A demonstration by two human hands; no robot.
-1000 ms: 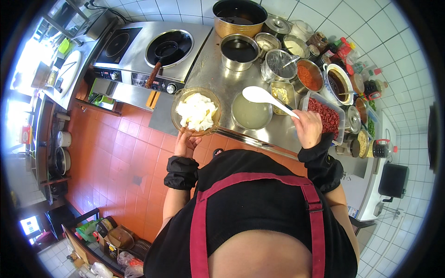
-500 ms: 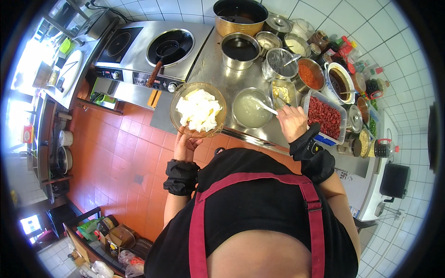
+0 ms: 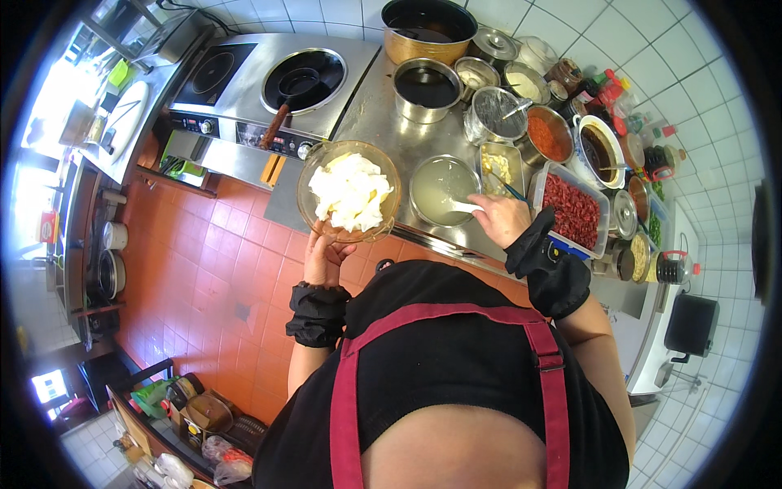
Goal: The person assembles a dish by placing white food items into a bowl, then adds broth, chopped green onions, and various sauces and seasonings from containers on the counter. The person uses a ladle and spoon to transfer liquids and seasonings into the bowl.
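My left hand (image 3: 327, 259) grips a see-through amber-tinted bowl (image 3: 373, 231) from below its near rim. White slices (image 3: 350, 192) fill this bowl in a heap; what they are I cannot tell. In my right hand (image 3: 505, 218) is the handle of a white spoon (image 3: 464, 207), pinched between thumb and fingers. The spoon reaches over the near right rim of a round container of cloudy pale liquid (image 3: 440, 183), and its far end is hard to make out in the liquid. A tray of chopped pale yellow bits (image 3: 497, 167) sits just beyond my right hand.
A rectangular tub of chopped red peppers (image 3: 574, 204) lies right of my right hand. Behind stand pots of dark liquid (image 3: 426, 85), a red sauce pot (image 3: 547, 137) and several bottles. A pan (image 3: 301, 81) rests on the cooktop at left. Orange tiles (image 3: 212, 277) cover the floor.
My right hand has shifted slightly left and nearer me, bringing the spoon's handle lower at the container's near right rim. The left hand and its bowl stay nearly where they were.
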